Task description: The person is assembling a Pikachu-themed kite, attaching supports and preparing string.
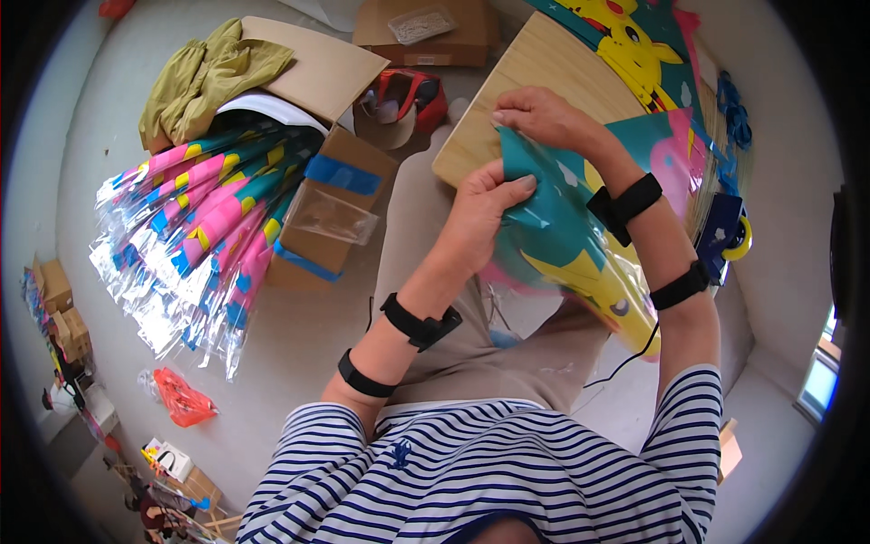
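A teal plastic sheet (548,204) printed with a yellow figure is held up over the lap, at the near edge of the wooden desk (521,72), with its lower part hung below that edge. The sheet is pinched by the left hand (476,218), its thumb pressed flat on the film and its fingers tucked behind. The fingers of the right hand (548,118) are drawn narrowly together over the desk, at the sheet's upper corner; whether the film is gripped by them cannot be told. Black straps (417,322) are worn on both forearms.

On the far right part of the desk, printed film (625,54) in teal and yellow is laid. Left of the desk, an open cardboard box (362,163) is filled with clear-ended, pink and teal bundles (199,222), which are fanned out over its side; an olive garment (213,77) is draped at its flap. Beyond the desk's left side, a clear packet (422,24) is rested on a brown carton (372,32). Right of the desk, blue ribbons (736,113) are seen.
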The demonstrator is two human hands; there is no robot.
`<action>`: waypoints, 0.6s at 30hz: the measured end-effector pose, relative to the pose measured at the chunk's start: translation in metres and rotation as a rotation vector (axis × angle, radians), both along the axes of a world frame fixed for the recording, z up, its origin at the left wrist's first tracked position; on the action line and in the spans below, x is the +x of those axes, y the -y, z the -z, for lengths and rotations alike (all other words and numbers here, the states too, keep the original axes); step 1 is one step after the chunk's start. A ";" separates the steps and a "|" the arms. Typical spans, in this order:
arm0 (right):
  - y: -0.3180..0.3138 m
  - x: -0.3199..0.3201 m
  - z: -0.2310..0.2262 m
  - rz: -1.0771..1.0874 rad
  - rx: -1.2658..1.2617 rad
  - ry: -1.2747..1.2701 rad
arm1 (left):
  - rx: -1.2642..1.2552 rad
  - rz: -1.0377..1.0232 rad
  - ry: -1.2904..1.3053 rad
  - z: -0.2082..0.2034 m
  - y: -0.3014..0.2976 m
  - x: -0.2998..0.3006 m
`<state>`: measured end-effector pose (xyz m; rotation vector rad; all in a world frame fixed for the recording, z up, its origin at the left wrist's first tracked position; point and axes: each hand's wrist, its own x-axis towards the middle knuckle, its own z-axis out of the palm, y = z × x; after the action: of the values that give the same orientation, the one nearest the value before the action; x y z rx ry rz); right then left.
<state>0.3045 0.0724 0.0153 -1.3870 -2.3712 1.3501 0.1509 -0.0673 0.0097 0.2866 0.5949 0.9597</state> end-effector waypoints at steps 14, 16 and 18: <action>0.031 0.012 -0.082 0.079 -0.277 -0.307 | 0.235 -0.056 -0.297 -0.018 0.013 -0.024; 0.038 0.016 -0.089 0.118 -0.229 -0.333 | 0.269 -0.151 -0.332 -0.035 0.009 -0.020; 0.047 0.016 -0.101 0.161 -0.194 -0.366 | 0.304 -0.216 -0.365 -0.051 0.003 -0.016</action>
<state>0.3206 0.0257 0.1165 -1.2135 -1.8996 1.6564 0.1348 -0.0704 0.0611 0.6890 0.8247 1.2192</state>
